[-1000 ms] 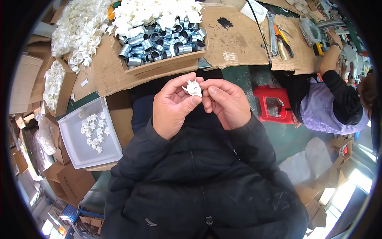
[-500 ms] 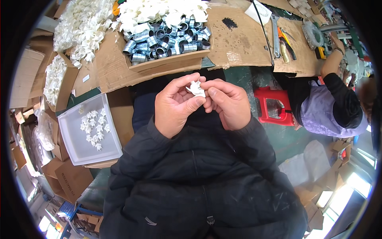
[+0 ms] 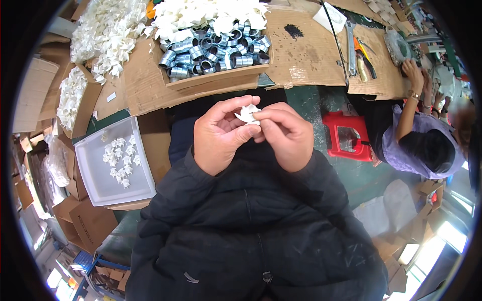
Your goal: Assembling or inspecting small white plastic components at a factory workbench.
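A small white plastic part [image 3: 246, 114] with pointed lobes is held in front of my chest. My left hand [image 3: 218, 135] grips it between thumb and fingers from the left. My right hand [image 3: 287, 135] has its thumb and forefinger pinched at the part's right side; whether a smaller piece sits between those fingertips is hidden. Left of my hands, several similar white parts [image 3: 119, 158] lie loose in a translucent plastic bin [image 3: 90, 188]. Beyond my hands, a cardboard tray [image 3: 221, 76] holds shiny metal rings [image 3: 206, 54], with white parts [image 3: 211, 15] heaped behind them.
More white parts [image 3: 103, 37] are piled at the far left, beside a filled cardboard box [image 3: 86, 110]. Small dark bits [image 3: 293, 31], a wrench [image 3: 351, 47] and pliers [image 3: 365, 57] lie on the cardboard-covered bench. A red stool [image 3: 346, 134] and another person [image 3: 422, 133] are at the right.
My right hand has shifted slightly, its thumb and forefinger now closer on the part. The part has tilted a little in my left hand. The other person's arms have moved over the bench.
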{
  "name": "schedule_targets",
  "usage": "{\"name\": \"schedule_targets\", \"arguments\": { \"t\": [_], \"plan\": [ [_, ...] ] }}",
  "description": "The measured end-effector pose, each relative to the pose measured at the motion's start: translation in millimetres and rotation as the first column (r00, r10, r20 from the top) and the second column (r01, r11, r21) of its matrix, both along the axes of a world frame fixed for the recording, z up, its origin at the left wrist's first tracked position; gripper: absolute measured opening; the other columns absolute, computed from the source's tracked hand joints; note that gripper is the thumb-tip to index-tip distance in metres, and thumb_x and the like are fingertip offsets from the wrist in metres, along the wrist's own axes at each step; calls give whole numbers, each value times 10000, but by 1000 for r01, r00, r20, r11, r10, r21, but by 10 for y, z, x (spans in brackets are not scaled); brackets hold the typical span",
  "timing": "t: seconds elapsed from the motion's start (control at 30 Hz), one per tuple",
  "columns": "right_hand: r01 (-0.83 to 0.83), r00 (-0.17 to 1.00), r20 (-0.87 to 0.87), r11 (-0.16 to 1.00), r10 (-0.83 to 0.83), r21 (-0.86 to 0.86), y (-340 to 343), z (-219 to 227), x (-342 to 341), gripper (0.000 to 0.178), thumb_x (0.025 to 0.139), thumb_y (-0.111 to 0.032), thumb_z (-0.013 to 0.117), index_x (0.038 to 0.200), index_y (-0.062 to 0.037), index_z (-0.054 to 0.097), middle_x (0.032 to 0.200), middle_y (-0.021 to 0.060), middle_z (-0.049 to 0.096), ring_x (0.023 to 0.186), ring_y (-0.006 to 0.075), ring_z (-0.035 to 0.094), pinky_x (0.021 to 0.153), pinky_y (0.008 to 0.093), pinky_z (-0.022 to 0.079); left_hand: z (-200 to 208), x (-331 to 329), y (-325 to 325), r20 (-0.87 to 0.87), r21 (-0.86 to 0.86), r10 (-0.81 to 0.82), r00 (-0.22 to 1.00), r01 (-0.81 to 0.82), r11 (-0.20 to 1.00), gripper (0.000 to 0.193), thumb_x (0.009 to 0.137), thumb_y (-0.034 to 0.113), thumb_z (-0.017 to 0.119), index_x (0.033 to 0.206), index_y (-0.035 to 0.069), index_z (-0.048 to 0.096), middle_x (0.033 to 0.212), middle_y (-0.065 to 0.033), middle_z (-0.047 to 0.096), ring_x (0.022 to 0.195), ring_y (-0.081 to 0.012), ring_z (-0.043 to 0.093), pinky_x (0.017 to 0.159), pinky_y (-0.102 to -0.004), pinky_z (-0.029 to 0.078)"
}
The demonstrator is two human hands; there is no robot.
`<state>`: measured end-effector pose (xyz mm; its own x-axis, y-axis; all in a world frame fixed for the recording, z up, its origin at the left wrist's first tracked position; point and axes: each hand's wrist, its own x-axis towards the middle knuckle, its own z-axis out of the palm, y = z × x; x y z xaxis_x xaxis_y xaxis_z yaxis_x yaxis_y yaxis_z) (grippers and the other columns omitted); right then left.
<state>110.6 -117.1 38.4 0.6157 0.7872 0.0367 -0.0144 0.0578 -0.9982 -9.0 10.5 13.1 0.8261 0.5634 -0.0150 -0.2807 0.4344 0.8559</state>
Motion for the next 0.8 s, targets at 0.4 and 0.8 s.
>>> {"name": "schedule_targets", "arguments": {
  "t": [0.4,0.8],
  "plan": [
    [-65,873,474,990,119,-128,210,-72,-82,201,923,106,659,1083,24,748,978,132,702,790,199,700,689,296,543,-49,-401,370,-161,728,129,978,29,685,433,815,17,847,1233,11,732,1291,-172,732,1177,-283,715,953,-362,581],
    [-112,929,339,986,149,-126,162,-337,-8,237,935,113,620,1123,35,741,1010,136,690,765,166,686,666,268,533,-927,-2914,1251,-599,787,790,131,-85,611,472,858,81,807,1316,78,696,1173,-159,711,987,-254,695,861,-361,570]
  ]
}}
